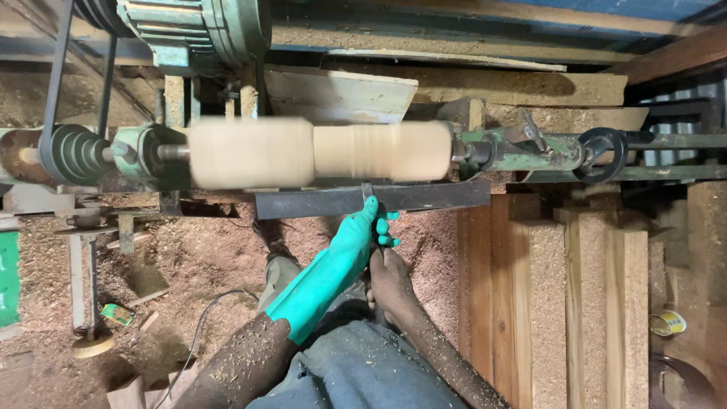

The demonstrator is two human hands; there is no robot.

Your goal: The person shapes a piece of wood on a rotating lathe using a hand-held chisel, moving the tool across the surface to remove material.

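While gripped, chisel (368, 192) beyond left hand (366, 227).

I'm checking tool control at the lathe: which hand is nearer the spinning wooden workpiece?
Left. The gloved left hand rests at the tool rest, just below the workpiece; the bare right hand is lower, farther back.

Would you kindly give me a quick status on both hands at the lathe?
Left hand, green rubber glove, on the dark metal tool rest. Bare right hand grips the chisel. Pale wooden cylinder spinning. Nothing between tool and wood.
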